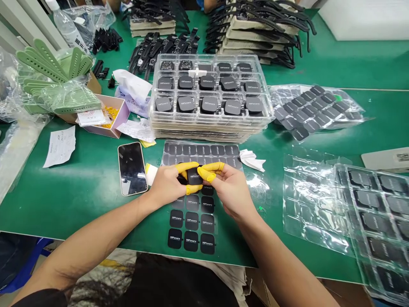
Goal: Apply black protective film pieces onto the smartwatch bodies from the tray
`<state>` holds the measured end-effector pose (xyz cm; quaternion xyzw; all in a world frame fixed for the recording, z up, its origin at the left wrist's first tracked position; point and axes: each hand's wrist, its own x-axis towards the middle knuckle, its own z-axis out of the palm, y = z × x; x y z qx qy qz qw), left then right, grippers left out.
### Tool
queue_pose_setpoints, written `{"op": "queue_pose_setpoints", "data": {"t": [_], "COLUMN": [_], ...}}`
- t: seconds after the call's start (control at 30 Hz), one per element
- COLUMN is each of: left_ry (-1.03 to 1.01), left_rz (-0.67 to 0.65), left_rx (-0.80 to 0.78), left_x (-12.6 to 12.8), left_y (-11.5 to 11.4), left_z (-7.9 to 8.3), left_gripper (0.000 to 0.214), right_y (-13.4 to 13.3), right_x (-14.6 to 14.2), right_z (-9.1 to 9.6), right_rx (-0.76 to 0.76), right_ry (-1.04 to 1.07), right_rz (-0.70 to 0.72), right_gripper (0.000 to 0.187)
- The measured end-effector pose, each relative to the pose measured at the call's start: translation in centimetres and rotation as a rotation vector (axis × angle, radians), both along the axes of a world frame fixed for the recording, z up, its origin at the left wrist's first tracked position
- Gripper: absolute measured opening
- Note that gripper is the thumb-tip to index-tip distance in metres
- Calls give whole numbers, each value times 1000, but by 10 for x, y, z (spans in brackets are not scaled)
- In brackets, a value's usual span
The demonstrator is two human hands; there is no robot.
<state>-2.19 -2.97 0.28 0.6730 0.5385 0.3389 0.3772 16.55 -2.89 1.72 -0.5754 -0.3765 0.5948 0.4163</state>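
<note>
My left hand [169, 183] and my right hand [231, 187] meet over the green table, both wearing yellow finger cots. Together they pinch a small black square watch body [194, 176] with white lettering on its face. Right beneath them lies a clear sheet of black square stickers [191, 221], with several printed squares showing below my hands and a row above them. A stack of clear plastic trays [209, 100] filled with the same black watch bodies stands just beyond.
A phone [132, 167] lies left of my hands. A pink box [111, 115] and bagged green straps [54, 81] are at the far left. Sticker sheets in bags [316, 111] and clear trays [377, 213] fill the right. Black straps [255, 25] pile up at the back.
</note>
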Motion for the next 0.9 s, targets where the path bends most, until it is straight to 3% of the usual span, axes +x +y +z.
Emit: {"op": "queue_pose_setpoints", "data": {"t": [0.37, 0.53, 0.9], "left_ry": [36, 35, 45], "left_rz": [13, 14, 18], "left_rx": [-73, -35, -41], "left_x": [1, 0, 0], "left_y": [-1, 0, 0], "left_z": [7, 6, 6], "left_gripper": [59, 59, 60], "right_y": [-1, 0, -2], "right_x": [-5, -5, -6], "right_z": [8, 11, 3], "right_rx": [-59, -68, -17], "right_ry": [42, 68, 6], "right_rz": [-72, -74, -60], "right_gripper": [56, 56, 59]}}
